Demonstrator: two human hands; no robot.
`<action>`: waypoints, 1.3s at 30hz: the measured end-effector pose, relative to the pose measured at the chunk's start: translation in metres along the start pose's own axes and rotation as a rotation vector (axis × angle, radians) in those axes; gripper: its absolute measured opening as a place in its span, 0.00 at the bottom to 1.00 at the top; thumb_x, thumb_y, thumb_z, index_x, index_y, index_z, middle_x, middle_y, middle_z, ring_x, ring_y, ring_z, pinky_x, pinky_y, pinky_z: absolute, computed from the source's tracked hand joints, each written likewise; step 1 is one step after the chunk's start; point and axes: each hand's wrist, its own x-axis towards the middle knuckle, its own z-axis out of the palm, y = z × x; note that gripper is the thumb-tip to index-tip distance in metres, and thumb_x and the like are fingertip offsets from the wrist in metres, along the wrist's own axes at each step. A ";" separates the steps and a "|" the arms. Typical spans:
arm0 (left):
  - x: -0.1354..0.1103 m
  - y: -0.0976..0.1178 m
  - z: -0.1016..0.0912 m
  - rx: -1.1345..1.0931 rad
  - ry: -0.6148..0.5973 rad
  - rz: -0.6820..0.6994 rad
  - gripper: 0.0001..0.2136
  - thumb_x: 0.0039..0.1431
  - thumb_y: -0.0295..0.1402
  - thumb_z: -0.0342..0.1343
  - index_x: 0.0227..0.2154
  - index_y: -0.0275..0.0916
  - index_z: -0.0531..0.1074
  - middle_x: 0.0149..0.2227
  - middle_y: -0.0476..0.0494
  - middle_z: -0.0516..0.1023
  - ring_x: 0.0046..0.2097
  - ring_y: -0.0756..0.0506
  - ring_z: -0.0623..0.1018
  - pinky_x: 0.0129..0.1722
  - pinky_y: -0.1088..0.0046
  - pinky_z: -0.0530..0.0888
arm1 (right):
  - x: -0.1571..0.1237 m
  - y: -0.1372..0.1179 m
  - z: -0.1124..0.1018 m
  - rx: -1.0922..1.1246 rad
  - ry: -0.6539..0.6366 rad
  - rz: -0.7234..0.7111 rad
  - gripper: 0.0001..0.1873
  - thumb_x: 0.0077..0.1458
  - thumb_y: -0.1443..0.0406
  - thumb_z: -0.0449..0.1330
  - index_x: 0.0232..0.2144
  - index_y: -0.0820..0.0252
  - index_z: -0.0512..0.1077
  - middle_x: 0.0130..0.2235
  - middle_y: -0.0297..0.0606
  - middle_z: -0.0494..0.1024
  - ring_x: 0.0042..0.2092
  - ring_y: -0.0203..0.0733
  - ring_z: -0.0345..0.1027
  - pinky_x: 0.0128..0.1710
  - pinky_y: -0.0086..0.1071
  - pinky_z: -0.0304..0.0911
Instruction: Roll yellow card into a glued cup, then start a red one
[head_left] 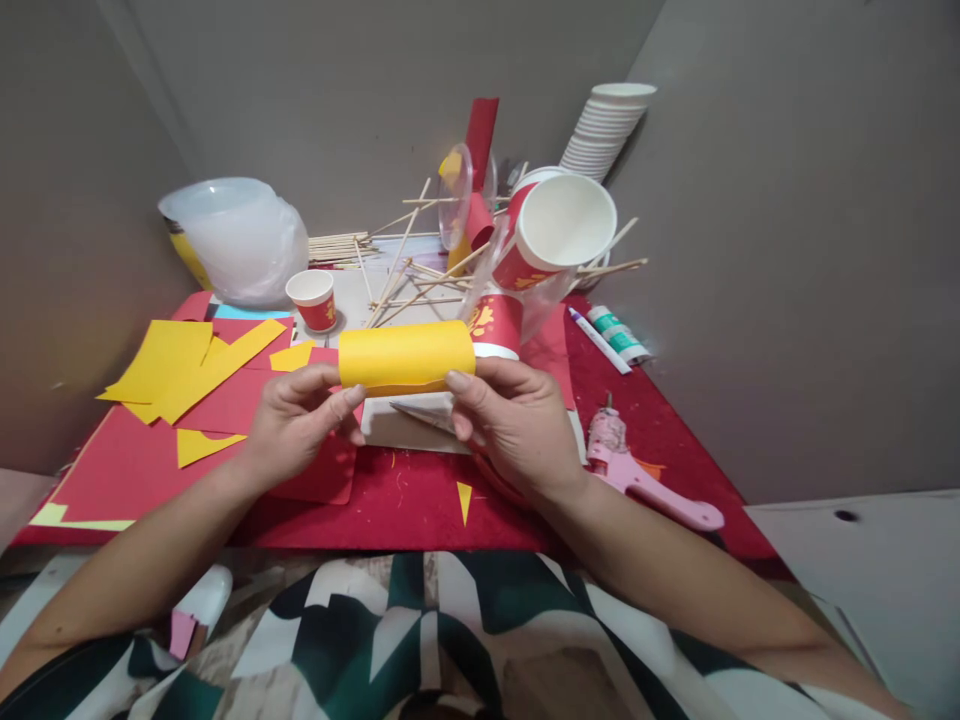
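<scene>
A rolled yellow paper tube is held level between both hands above the table. My left hand pinches its left end, thumb in front along the lower edge. My right hand grips the right end the same way. Just under the tube, a pointed metal blade shows over a pale board; the rest of it is hidden by my right hand. A small yellow paper triangle lies on the red cloth below.
Yellow paper pieces and red sheets lie left. Behind are a small paper cup, plastic bowls, wooden sticks and joined red cups. Rightward are stacked cups, a marker and a pink glue gun.
</scene>
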 end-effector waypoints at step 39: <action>-0.012 -0.008 0.009 0.726 0.018 0.540 0.05 0.59 0.24 0.58 0.28 0.36 0.70 0.23 0.51 0.74 0.24 0.54 0.72 0.25 0.81 0.67 | -0.005 0.023 0.004 -0.911 -0.221 -0.724 0.06 0.59 0.70 0.60 0.40 0.60 0.72 0.34 0.38 0.84 0.30 0.36 0.79 0.29 0.24 0.69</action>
